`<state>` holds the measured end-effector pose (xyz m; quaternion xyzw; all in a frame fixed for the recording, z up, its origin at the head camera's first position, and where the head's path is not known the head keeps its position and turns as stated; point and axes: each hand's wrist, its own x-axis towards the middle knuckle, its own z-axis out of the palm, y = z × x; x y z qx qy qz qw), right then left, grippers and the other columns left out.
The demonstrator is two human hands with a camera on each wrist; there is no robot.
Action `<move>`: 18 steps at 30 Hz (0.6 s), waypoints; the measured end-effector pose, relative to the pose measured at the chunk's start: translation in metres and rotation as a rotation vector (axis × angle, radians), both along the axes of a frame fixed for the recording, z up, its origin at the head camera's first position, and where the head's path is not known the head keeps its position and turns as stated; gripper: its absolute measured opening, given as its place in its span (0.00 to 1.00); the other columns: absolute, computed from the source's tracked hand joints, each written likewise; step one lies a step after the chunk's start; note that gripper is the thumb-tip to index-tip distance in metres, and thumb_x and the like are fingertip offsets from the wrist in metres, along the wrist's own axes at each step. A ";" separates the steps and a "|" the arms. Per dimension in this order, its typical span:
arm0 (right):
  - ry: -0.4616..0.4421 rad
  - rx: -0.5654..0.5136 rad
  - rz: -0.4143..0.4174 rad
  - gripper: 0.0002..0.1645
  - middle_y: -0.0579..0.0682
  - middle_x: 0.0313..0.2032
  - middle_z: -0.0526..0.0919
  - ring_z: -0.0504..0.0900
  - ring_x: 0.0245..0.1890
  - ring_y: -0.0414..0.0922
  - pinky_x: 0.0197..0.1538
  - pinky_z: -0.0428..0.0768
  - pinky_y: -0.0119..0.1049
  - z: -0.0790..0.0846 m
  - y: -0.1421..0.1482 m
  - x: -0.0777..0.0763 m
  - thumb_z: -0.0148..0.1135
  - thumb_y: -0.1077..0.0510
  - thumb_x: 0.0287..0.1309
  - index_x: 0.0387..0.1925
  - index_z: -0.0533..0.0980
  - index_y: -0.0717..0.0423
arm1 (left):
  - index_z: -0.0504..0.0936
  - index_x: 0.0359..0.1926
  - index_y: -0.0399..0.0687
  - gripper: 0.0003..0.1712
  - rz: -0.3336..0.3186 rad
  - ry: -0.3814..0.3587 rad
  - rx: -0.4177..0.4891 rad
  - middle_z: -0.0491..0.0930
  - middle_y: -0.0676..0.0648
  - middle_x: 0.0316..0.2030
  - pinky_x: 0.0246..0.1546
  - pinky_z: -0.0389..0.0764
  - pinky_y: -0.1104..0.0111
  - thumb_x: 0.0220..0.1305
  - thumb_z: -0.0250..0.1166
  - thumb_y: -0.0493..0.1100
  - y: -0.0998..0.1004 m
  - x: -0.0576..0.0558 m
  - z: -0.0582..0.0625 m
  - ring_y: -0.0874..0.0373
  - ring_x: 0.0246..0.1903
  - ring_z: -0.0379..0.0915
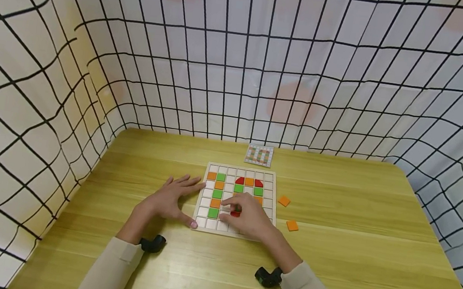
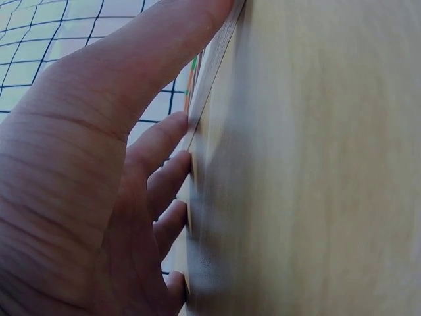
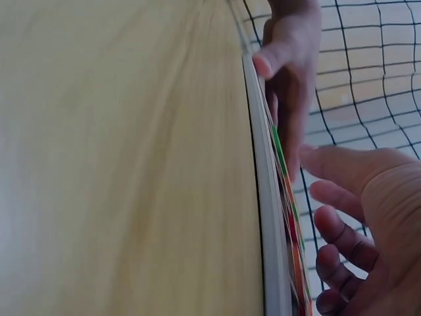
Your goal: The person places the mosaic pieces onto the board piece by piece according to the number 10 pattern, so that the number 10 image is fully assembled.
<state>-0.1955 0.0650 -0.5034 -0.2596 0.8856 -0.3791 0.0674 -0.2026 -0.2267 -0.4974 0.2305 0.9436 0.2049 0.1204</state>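
Note:
A square wooden grid board (image 1: 230, 171) lies on the table, with orange, green and red tiles in some of its cells. My left hand (image 1: 169, 200) rests at the board's left side, fingers spread and the thumb at its near left corner. Over the lower middle of the board hovers my right hand (image 1: 250, 215), hiding several cells. Its thumb and loosely bent fingers stand apart, and nothing shows between them in the right wrist view. Close to its fingertips lies an orange tile (image 1: 215, 203) in the column left of them. A red tile (image 1: 235, 214) shows beneath the hand.
A small card (image 1: 259, 155) printed with a coloured grid lies behind the board. To the right of the board are two loose orange tiles, a farther tile (image 1: 284, 201) and a nearer tile (image 1: 292, 225). Black netting (image 1: 243, 68) before white sheeting surrounds the table (image 1: 345, 247).

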 end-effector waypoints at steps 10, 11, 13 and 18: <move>-0.025 -0.069 -0.105 0.17 0.45 0.30 0.78 0.73 0.35 0.45 0.40 0.72 0.36 0.001 0.044 -0.016 0.77 0.50 0.58 0.48 0.88 0.49 | 0.59 0.80 0.65 0.69 0.004 -0.010 0.014 0.51 0.51 0.82 0.77 0.37 0.33 0.38 0.78 0.77 0.001 0.001 0.001 0.41 0.82 0.39; -0.028 -0.065 -0.119 0.17 0.45 0.31 0.78 0.73 0.35 0.45 0.40 0.72 0.37 0.001 0.049 -0.016 0.77 0.49 0.58 0.48 0.88 0.49 | 0.59 0.80 0.65 0.69 0.005 -0.010 0.015 0.51 0.51 0.82 0.77 0.37 0.33 0.38 0.78 0.77 0.001 0.001 0.000 0.41 0.82 0.39; -0.025 -0.057 -0.146 0.18 0.45 0.31 0.78 0.73 0.35 0.44 0.39 0.72 0.36 0.001 0.059 -0.018 0.77 0.49 0.57 0.48 0.88 0.49 | 0.59 0.80 0.65 0.70 0.010 -0.010 0.016 0.51 0.52 0.82 0.77 0.36 0.34 0.38 0.78 0.77 0.001 0.001 0.000 0.42 0.82 0.39; -0.021 -0.046 -0.176 0.19 0.46 0.31 0.78 0.73 0.33 0.45 0.36 0.71 0.35 0.001 0.081 -0.020 0.77 0.48 0.57 0.49 0.87 0.49 | 0.59 0.81 0.67 0.70 0.015 -0.004 0.004 0.51 0.53 0.82 0.78 0.36 0.34 0.38 0.78 0.78 0.001 0.000 -0.001 0.42 0.82 0.38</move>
